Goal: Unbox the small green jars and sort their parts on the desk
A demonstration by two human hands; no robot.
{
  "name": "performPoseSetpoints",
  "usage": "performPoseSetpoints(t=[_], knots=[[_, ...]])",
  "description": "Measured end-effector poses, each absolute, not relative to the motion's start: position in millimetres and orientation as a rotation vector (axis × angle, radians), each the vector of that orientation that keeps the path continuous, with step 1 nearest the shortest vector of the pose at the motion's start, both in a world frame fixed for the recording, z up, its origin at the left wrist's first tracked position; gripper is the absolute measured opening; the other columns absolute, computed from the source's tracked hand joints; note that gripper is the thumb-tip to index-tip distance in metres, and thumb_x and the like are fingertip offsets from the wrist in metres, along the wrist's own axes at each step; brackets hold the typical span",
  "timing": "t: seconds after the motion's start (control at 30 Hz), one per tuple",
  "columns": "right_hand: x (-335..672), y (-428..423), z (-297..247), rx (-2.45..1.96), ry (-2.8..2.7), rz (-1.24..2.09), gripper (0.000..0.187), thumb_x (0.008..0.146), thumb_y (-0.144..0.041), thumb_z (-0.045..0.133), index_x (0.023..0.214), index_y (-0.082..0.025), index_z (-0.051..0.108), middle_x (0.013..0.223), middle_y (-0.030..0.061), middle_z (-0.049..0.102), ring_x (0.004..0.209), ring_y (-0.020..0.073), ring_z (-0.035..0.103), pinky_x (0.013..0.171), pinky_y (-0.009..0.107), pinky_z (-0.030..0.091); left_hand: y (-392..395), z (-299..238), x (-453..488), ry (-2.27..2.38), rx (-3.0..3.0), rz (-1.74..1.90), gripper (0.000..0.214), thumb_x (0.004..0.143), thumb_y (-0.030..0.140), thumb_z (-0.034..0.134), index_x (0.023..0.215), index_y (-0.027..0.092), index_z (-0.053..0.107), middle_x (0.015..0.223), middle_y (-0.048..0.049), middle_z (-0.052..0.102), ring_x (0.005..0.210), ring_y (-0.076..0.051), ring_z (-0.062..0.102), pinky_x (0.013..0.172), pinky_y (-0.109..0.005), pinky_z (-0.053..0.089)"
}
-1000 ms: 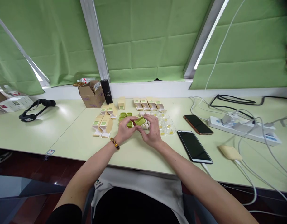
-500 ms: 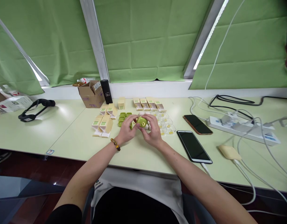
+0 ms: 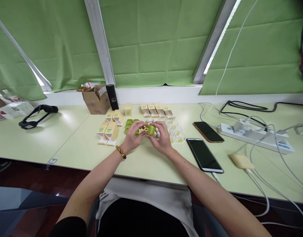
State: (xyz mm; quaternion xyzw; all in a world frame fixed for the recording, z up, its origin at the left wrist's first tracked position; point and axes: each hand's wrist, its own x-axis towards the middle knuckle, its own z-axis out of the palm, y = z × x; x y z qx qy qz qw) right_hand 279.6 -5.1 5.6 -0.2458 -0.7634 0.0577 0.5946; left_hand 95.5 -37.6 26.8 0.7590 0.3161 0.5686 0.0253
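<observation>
Between my two hands is a small rounded green case (image 3: 150,129), with a little cream-coloured part at its left side. My left hand (image 3: 132,137) pinches the case at that left side with thumb and fingertips. The fingers of my right hand (image 3: 162,139) grip it from the right. Just beyond my left hand sit several open green containers (image 3: 129,121), partly hidden by the fingers. Several clear plastic pieces with yellow marks (image 3: 178,135) lie right of my right hand. Small white rounded pieces (image 3: 157,133) show between the hands, partly covered.
Folded cream cartons (image 3: 112,131) stand left of my hands, with more cartons (image 3: 157,111) behind. A cardboard box (image 3: 96,102) and black cylinder (image 3: 112,97) are at the back. Two phones (image 3: 204,154), a power strip (image 3: 257,136) and cables lie to the right; a black headset (image 3: 37,116) lies left.
The green case has turned in my fingers, so its cream part now points left instead of facing me. Both hands stay in nearly the same place.
</observation>
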Motion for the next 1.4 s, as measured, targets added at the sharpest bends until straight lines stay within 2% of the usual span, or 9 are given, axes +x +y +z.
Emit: performPoseSetpoints(t=[0.17, 0.3, 0.47, 0.6, 0.73, 0.87, 1.4], knots=[[279.8, -5.0, 8.0, -0.532, -1.795, 0.132, 0.044, 0.094, -0.04, 0.074, 0.133, -0.025, 0.06, 0.125, 0.0148, 0.067, 0.12, 0.0332, 0.066, 0.1, 0.057, 0.06, -38.7, 27.3, 96.6, 0.967, 2.363, 1.796, 0.018, 0.103, 0.028, 0.061, 0.117, 0.02, 0.069, 0.115, -0.0125, 0.069, 0.108, -0.022, 0.067, 0.089, -0.037, 0.06], [279.7, -5.8, 9.8, -0.489, -1.794, 0.116, 0.045, 0.094, -0.036, 0.074, 0.136, -0.026, 0.06, 0.126, 0.0141, 0.069, 0.118, 0.0315, 0.069, 0.099, 0.054, 0.061, -40.5, 29.6, 97.1, 0.972, 2.389, 1.811, 0.017, 0.102, 0.025, 0.063, 0.116, 0.019, 0.068, 0.11, -0.0118, 0.071, 0.102, -0.021, 0.067, 0.086, -0.036, 0.059], [280.5, -5.2, 9.6, -0.518, -1.8, 0.117, 0.047, 0.094, -0.038, 0.074, 0.137, -0.026, 0.062, 0.126, 0.0149, 0.068, 0.117, 0.0324, 0.069, 0.097, 0.053, 0.062, -42.0, 30.7, 96.2, 1.038, 2.386, 1.777, 0.016, 0.102, 0.03, 0.063, 0.111, 0.018, 0.069, 0.106, -0.0119, 0.073, 0.096, -0.021, 0.068, 0.086, -0.038, 0.059], [280.9, -5.0, 8.5, -0.486, -1.796, 0.13, 0.048, 0.094, -0.038, 0.075, 0.139, -0.026, 0.062, 0.127, 0.0154, 0.068, 0.119, 0.0321, 0.069, 0.095, 0.051, 0.064, -39.7, 27.4, 95.2, 1.033, 2.359, 1.825, 0.013, 0.1, 0.027, 0.065, 0.107, 0.018, 0.071, 0.099, -0.0093, 0.075, 0.085, -0.018, 0.069, 0.08, -0.035, 0.059], [280.9, -6.4, 8.6, -0.489, -1.813, 0.139, 0.047, 0.095, -0.039, 0.074, 0.139, -0.026, 0.062, 0.129, 0.0154, 0.07, 0.121, 0.0326, 0.069, 0.099, 0.052, 0.063, -37.4, 24.0, 94.9, 1.05, 2.311, 1.838, 0.009, 0.099, 0.026, 0.068, 0.101, 0.019, 0.074, 0.094, -0.0075, 0.077, 0.084, -0.018, 0.072, 0.078, -0.032, 0.059], [280.4, -7.7, 8.3, -0.499, -1.834, 0.158, 0.044, 0.096, -0.041, 0.072, 0.137, -0.026, 0.062, 0.127, 0.0148, 0.072, 0.12, 0.0321, 0.07, 0.098, 0.051, 0.064, -37.0, 22.0, 95.4, 1.118, 2.273, 1.842, 0.015, 0.1, 0.031, 0.067, 0.096, 0.019, 0.075, 0.088, -0.0066, 0.077, 0.078, -0.017, 0.072, 0.072, -0.031, 0.06], [280.5, -8.3, 3.5, -0.485, -1.86, 0.185, 0.041, 0.098, -0.036, 0.069, 0.137, -0.026, 0.062, 0.124, 0.014, 0.071, 0.117, 0.0307, 0.07, 0.097, 0.05, 0.063, -35.4, 16.1, 95.1, 1.14, 2.293, 1.801, 0.019, 0.101, 0.033, 0.065, 0.092, 0.019, 0.075, 0.084, -0.0063, 0.076, 0.071, -0.017, 0.071, 0.066, -0.031, 0.059]])
